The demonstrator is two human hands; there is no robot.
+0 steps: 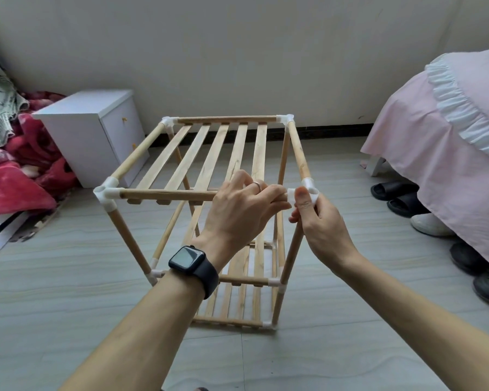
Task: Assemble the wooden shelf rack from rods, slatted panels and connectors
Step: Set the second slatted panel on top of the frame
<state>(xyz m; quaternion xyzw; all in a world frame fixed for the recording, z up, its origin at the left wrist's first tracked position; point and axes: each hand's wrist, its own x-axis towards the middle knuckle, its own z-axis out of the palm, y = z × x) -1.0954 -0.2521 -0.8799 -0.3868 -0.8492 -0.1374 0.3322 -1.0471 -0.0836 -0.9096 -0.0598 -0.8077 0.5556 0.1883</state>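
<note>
1. Red blankets (17,170) are lying heaped on the floor (68,306) at the far left, and a white cabinet (96,134) is standing just beside them, near the wall
2. The wooden shelf rack (127,238) is standing upright on the floor in the middle; its top slatted panel (209,153) is sitting inside the upper frame, and a lower slatted panel (237,303) is showing beneath
3. The near-left connector (106,193), white, is joining the top corner to the front rod (167,194)
4. The left hand (243,210), wearing a dark watch (194,266) and a ring (257,185), is gripping the right end of the front rod, its fingers (274,193) curling round the wood
5. The right hand (322,227) is pinching the near-right connector (311,189), the thumb pressing its near face; whether the rod end is seated cannot be told
6. A bed (435,142) under a pink cover is standing at the right, with dark slippers (398,197) lying on the floor at its edge
</note>
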